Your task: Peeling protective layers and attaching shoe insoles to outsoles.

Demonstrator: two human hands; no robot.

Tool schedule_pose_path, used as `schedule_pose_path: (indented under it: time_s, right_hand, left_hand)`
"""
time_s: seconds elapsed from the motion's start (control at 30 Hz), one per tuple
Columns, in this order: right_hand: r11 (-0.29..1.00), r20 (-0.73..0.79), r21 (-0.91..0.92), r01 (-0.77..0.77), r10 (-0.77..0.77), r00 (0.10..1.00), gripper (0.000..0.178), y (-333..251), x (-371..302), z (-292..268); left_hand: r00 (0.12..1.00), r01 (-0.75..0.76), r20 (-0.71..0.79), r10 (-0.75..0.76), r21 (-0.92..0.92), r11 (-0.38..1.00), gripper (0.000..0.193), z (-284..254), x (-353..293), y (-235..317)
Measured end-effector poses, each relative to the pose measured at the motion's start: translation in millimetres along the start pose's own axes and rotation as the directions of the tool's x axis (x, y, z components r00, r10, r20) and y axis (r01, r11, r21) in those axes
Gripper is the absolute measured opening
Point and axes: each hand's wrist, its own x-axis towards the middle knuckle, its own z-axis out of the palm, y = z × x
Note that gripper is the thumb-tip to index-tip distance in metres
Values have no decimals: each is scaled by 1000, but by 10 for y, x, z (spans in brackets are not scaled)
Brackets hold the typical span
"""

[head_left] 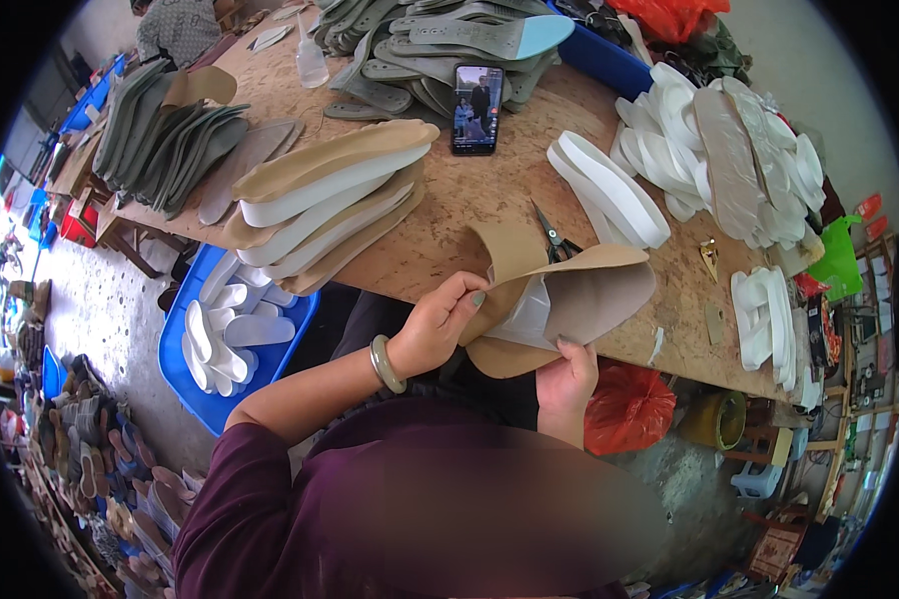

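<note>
A soft tan insole piece point(601, 290) with a greyish inner face is spread between my hands at the table's front edge. My left hand point(432, 327) pinches it between thumb and fingers. From below, my right hand point(569, 379) grips its lower edge with the thumb on top. A whitish patch point(525, 315) shows inside the fold; whether it is lining or film I cannot tell. Scissors point(553, 236) lie partly hidden just behind the piece. To the left is a stack of white soles with tan covers point(335, 190).
White soles point(609, 190) lie right of the scissors, near a larger white pile point(669, 145). A phone point(476, 110) leans on grey insoles point(410, 65); a clear squeeze bottle point(311, 62) stands nearby. Below left, a blue tub point(177, 364) holds white pieces. A red bag point(629, 409) sits below right.
</note>
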Motion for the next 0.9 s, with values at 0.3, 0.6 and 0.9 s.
schedule_pose_path:
  time_s: [0.3, 0.6, 0.9]
  right_hand:
    - [996, -119, -86, -18, 8, 993, 47, 52, 175, -38]
    - [989, -129, -120, -82, 66, 989, 51, -161, 131, -249]
    - [923, -71, -351, -159, 143, 987, 67, -843, -45, -766]
  left_hand:
    - [924, 244, -192, -330, -370, 897, 18, -348, 182, -301]
    - [881, 371, -81, -467, -496, 785, 20, -548, 264, -532]
    - [882, 453, 22, -470, -311, 835, 20, -429, 318, -447]
